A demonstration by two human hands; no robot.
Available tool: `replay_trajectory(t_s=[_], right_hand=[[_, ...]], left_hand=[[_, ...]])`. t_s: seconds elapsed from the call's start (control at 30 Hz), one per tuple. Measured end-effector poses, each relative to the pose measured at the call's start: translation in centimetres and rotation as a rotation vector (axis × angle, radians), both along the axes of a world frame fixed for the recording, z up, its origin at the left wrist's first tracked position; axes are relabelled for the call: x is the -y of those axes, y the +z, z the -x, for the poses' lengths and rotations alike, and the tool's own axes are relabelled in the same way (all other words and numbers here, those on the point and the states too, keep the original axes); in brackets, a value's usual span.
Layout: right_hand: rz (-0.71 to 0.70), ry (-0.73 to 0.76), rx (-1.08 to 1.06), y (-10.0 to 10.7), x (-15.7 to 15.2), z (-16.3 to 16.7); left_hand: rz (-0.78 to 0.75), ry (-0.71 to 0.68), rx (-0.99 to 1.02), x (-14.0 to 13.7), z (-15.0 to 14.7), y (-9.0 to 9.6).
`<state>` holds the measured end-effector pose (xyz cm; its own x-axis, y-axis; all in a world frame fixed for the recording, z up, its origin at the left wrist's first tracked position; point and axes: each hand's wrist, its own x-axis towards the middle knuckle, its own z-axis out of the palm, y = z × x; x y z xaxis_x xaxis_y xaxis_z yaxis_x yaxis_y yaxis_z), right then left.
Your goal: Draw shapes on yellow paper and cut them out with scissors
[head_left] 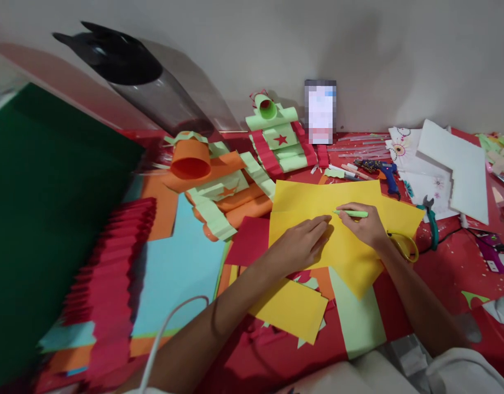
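Note:
A large sheet of yellow paper (pixel 295 197) lies in front of me, with more yellow paper under its right side. My left hand (pixel 303 241) rests flat on the sheet, fingers stretched out and pointing right. A light green pen (pixel 357 214) is pinched in my right hand (pixel 364 223), its tip on or just over the paper close to my left fingertips. Yellow-handled scissors (pixel 410 249) lie partly hidden beside my right wrist. Below my left hand is a smaller yellow piece (pixel 295 309) on top of paper scraps.
Paper figures in green and red (pixel 278 139) and in orange and green (pixel 222 191) stand behind. Further right lie a glue gun (pixel 385 174), teal-handled pliers (pixel 431 221) and white foam board (pixel 465 164). Pleated red paper (pixel 116 290) and a dark green board (pixel 50 219) occupy the left.

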<state>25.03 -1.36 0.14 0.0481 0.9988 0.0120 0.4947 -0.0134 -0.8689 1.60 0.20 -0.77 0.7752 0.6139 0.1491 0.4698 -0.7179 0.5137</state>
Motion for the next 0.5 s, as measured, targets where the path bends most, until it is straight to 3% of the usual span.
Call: replay_trajectory(t_s=[0.5], right_hand=[[0.039, 0.071, 0.040, 0.33, 0.05, -0.17]], left_hand=[[-0.027, 0.002, 0.001, -0.01, -0.09, 0.15]])
